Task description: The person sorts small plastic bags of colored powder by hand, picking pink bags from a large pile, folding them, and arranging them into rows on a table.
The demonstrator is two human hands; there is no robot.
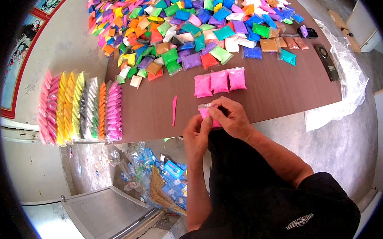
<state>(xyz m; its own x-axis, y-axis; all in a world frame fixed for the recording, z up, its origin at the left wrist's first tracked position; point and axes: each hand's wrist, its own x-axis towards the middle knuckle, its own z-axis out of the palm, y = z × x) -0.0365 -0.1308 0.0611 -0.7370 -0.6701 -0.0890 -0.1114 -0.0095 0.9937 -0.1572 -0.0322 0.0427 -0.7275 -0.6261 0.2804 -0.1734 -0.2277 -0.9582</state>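
Note:
Near the front edge of the brown table [149, 108], my left hand [197, 132] and my right hand [230, 117] both hold one small pink packet [204, 111]. Its clear top edge shows above the fingers, and the fingers hide part of it. The fingertips of both hands pinch it. Just beyond the hands, three pink packets [219, 82] lie side by side. A pink plastic knife [174, 111] lies on the table to the left of my hands.
A large heap of coloured packets [192, 31] covers the table's far side. Rows of stacked packets [79, 108] stand at the left edge. A dark device [326, 62] and clear plastic sheeting [346, 80] are at the right. A broom [160, 190] is below.

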